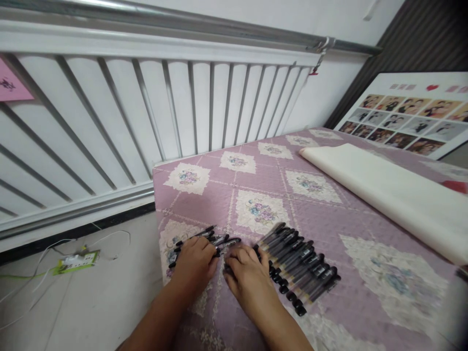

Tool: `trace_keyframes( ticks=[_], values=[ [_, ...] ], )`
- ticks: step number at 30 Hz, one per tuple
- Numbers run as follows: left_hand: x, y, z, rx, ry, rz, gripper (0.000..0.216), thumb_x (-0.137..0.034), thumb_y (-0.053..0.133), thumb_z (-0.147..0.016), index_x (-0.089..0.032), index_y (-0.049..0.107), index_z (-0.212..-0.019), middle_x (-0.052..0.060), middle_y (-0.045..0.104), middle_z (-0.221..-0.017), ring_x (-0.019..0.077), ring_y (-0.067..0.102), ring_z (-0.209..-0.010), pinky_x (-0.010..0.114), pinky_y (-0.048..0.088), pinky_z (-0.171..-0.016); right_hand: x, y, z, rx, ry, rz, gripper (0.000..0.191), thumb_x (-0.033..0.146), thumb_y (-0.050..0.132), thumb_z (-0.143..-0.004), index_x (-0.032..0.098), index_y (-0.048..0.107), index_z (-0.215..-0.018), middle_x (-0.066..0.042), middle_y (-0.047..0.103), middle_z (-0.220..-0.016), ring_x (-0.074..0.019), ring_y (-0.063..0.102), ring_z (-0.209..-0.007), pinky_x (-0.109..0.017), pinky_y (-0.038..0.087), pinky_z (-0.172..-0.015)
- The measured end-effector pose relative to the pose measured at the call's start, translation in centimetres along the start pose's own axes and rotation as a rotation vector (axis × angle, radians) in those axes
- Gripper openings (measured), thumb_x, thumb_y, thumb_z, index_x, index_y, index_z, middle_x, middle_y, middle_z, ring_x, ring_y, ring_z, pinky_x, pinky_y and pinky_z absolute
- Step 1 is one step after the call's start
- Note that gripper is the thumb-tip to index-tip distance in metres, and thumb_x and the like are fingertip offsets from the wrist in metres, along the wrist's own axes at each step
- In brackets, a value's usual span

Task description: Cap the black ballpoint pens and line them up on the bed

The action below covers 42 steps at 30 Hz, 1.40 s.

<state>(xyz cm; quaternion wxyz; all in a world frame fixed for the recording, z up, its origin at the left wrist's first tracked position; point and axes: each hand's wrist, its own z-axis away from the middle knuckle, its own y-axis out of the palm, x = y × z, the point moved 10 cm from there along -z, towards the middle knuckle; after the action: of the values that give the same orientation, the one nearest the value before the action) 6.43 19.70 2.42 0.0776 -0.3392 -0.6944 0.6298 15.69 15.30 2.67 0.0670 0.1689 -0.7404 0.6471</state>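
Note:
Black-capped pens with clear barrels lie in two groups on the flowered pink cover. My left hand [195, 258] rests over the loose pens [208, 235] on the left, its fingers curled down round some of them. Close beside it, my right hand [245, 268] is closed, with its fingertips bent at a pen [232, 241] that is partly hidden and blurred. To the right of that hand lies a neat slanting row of several pens [302, 263], side by side. The near end of this row touches or almost touches my right fingers.
The pink cover [219, 195] ends at a left edge above the floor. A white radiator [204, 107] with a metal pipe runs behind. A folded cream sheet [383, 195] lies at right, near a photo board [409, 117]. A power strip [78, 262] with cables sits on the floor.

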Motion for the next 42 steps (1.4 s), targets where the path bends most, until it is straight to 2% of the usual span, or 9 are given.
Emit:
trace_keyframes(
  ticks=[5,9,14,19,29,36,42],
  values=[
    [-0.2,-0.2,0.0,-0.035,-0.001,0.061,0.006,-0.018,0.054,-0.080,-0.020,0.060,-0.080,0.004,0.057,-0.085,0.0207,0.051,-0.089,0.035,0.040,-0.082,-0.1,0.5,-0.1,-0.025,-0.001,0.014,0.008,0.019,0.062,-0.079,0.025,0.063,-0.083,-0.004,0.065,-0.097,-0.0257,0.050,-0.108,-0.053,0.018,-0.101],
    [-0.2,-0.2,0.0,-0.049,-0.003,0.093,0.006,-0.018,0.054,-0.081,-0.020,0.060,-0.081,0.004,0.057,-0.086,0.0206,0.051,-0.089,0.035,0.041,-0.082,0.0,-0.1,-0.2,-0.069,-0.020,-0.028,0.008,0.017,0.062,-0.079,0.024,0.063,-0.081,-0.003,0.065,-0.095,-0.0242,0.052,-0.105,-0.050,0.020,-0.099],
    [-0.1,-0.3,0.1,-0.067,0.002,0.137,0.007,-0.015,0.054,-0.080,-0.019,0.059,-0.084,0.004,0.059,-0.090,0.0207,0.052,-0.090,0.035,0.042,-0.083,-1.0,-1.8,-0.2,-0.156,0.008,-0.095,0.007,0.016,0.060,-0.080,0.022,0.063,-0.083,-0.004,0.065,-0.086,-0.0230,0.056,-0.090,-0.038,0.037,-0.081],
    [0.0,-0.2,0.2,-0.060,0.004,0.145,0.005,-0.018,0.053,-0.082,-0.019,0.058,-0.084,0.004,0.062,-0.087,0.0209,0.055,-0.088,0.035,0.042,-0.081,-2.2,-2.8,-0.2,-0.213,0.005,-0.190,0.010,0.017,0.053,-0.083,0.021,0.062,-0.081,-0.004,0.065,-0.077,-0.0200,0.058,-0.078,-0.031,0.043,-0.071],
    [-0.5,0.8,0.6,0.083,0.007,0.165,0.009,-0.021,0.049,-0.085,-0.021,0.057,-0.089,0.002,0.063,-0.086,0.0186,0.059,-0.082,0.029,0.041,-0.072,-2.5,-2.8,-0.3,-0.211,-0.007,-0.277,0.009,0.016,0.052,-0.080,0.022,0.060,-0.080,-0.002,0.065,-0.074,-0.0184,0.061,-0.073,-0.028,0.045,-0.066],
    [-1.0,1.0,0.7,0.099,0.052,0.167,0.007,-0.020,0.050,-0.085,-0.021,0.056,-0.087,0.001,0.062,-0.086,0.0179,0.057,-0.083,0.028,0.040,-0.073,-1.7,-2.7,-0.3,-0.167,-0.100,-0.307,0.012,0.013,0.052,-0.081,0.022,0.060,-0.082,-0.003,0.064,-0.078,-0.0182,0.059,-0.076,-0.028,0.045,-0.068],
    [-1.6,0.6,0.8,0.074,0.071,0.253,0.009,-0.017,0.050,-0.084,-0.021,0.056,-0.089,0.001,0.062,-0.087,0.0179,0.057,-0.085,0.028,0.041,-0.076,-2.2,-2.1,-0.2,-0.086,-0.057,-0.523,0.012,0.014,0.051,-0.083,0.022,0.060,-0.084,-0.001,0.062,-0.079,-0.0162,0.059,-0.076,-0.025,0.044,-0.069]
  ],
)
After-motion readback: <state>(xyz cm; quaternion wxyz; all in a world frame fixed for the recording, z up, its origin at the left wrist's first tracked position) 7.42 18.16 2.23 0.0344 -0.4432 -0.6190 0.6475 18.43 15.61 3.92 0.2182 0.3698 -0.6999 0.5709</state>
